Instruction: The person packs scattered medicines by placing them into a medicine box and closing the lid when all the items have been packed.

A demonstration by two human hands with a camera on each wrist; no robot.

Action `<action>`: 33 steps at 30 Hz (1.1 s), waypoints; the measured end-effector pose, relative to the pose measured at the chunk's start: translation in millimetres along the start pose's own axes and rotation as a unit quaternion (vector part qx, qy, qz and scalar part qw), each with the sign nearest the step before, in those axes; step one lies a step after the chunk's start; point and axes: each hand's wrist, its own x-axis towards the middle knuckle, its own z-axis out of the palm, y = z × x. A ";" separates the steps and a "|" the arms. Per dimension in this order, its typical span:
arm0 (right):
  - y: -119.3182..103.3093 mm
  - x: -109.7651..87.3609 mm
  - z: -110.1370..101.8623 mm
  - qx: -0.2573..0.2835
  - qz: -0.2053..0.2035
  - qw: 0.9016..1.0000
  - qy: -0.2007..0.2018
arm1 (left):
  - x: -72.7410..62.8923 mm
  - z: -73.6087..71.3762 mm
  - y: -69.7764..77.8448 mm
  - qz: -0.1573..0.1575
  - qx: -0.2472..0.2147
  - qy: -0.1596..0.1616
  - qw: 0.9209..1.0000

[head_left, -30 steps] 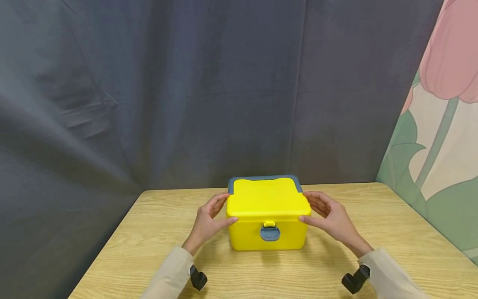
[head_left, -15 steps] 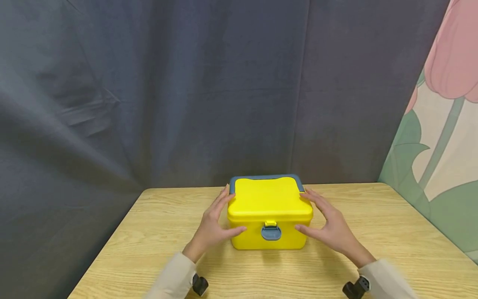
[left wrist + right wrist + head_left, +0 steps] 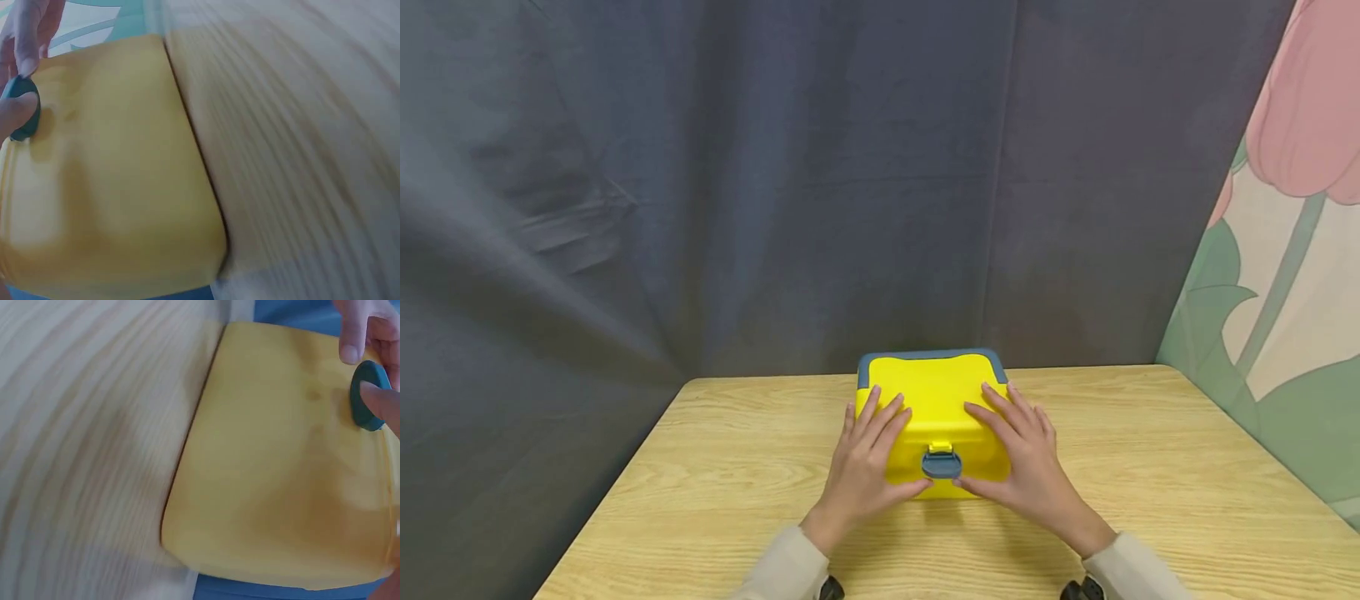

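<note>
A yellow plastic box point(image 3: 936, 383) stands on the table with its lid down. A blue-grey latch point(image 3: 942, 465) sits at the middle of its front. My left hand point(image 3: 861, 471) lies over the left front corner, fingers spread straight across the lid and thumb at the latch's lower left. Mirroring it, my right hand point(image 3: 1033, 467) has its fingers over the lid's right side and its thumb at the latch's lower right. Both wrist views show thumb tips right at the latch, dark teal there, above the box's plain front wall point(image 3: 125, 156).
A blue-grey carrying handle point(image 3: 931, 355) runs round the back of the lid. The wood-grain table point(image 3: 737, 483) reaches back to a dark curtain point(image 3: 850, 208). A wall with painted tulips point(image 3: 1300, 275) rises at the right.
Both hands have moved inward from the box's sides. Their fingers now lie over the lid and their thumbs have come together at the latch. The box stays in place.
</note>
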 end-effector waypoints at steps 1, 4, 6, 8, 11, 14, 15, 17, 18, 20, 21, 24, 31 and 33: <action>-0.9 0.9 0.3 0.005 0.007 1.000 0.000 | 0.4 0.6 0.8 -0.004 0.000 0.004 1.000; -3.4 3.3 -0.7 0.024 0.036 0.999 0.001 | 3.3 0.8 3.0 -0.018 -0.011 0.013 1.000; -5.3 4.9 -1.5 0.035 0.057 0.998 0.001 | 5.5 0.1 4.1 -0.029 -0.023 0.015 0.999; -6.8 6.5 -2.0 0.038 0.070 0.997 0.002 | 8.3 -0.8 4.8 -0.037 -0.032 0.014 0.999; -8.7 8.9 -1.8 0.041 0.080 0.996 0.006 | 11.5 -2.0 5.7 -0.026 -0.026 0.013 0.999; -10.0 11.2 -1.0 0.040 0.083 0.996 0.011 | 14.0 -1.3 7.3 0.043 0.023 0.009 0.999; -10.3 11.8 -0.8 0.039 0.083 0.996 0.012 | 15.0 -0.8 8.5 0.077 0.050 0.007 0.996; -10.6 12.7 -0.6 0.034 0.082 0.996 0.014 | 17.3 0.4 11.6 0.145 0.115 0.004 0.983; -10.6 12.8 -0.5 0.033 0.081 0.996 0.017 | 18.8 1.1 13.5 0.175 0.146 0.004 0.974; -10.5 12.8 -0.3 0.031 0.079 0.996 0.022 | 22.1 2.8 17.5 0.215 0.200 0.005 0.956; -10.5 12.7 -0.2 0.030 0.077 0.996 0.025 | 23.8 3.5 19.3 0.225 0.218 0.006 0.950; -10.6 12.3 0.7 0.032 0.074 0.996 0.031 | 27.5 5.3 22.9 0.233 0.247 0.005 0.941; -12.7 13.0 0.7 0.038 0.079 0.996 0.032 | 31.8 3.8 24.8 0.228 0.244 -0.017 0.942; -13.2 13.3 0.2 0.041 0.082 0.995 0.031 | 33.5 2.6 25.3 0.221 0.230 -0.023 0.948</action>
